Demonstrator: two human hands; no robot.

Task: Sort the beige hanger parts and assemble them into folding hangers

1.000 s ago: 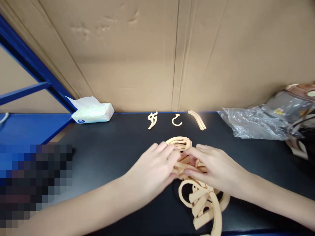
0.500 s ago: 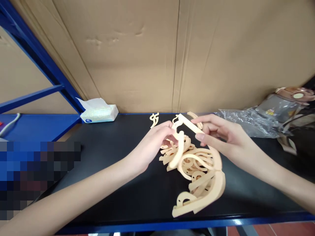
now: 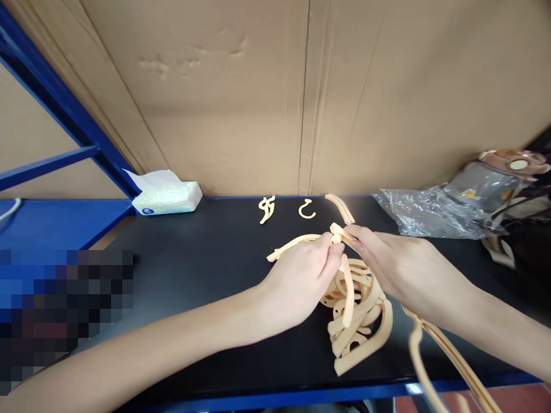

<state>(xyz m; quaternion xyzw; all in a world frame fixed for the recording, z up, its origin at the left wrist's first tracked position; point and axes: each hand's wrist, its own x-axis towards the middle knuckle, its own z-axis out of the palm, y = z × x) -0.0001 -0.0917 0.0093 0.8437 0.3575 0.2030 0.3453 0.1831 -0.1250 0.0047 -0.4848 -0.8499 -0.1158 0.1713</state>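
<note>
Hands have drawn together since the earlier frame, closing around the beige piece [image 3: 336, 230] at centre. Left grip [image 3: 301, 280]: fingertips pinched on its near end. Right grip [image 3: 402, 267]: thumb and fingers pinched on its right side. The piece projects just above both sets of fingertips. A beige pile [image 3: 359, 318] lies below the grips on the black table [image 3: 193, 275]; a small hook [image 3: 307, 210] lies beyond them, upper centre.
</note>
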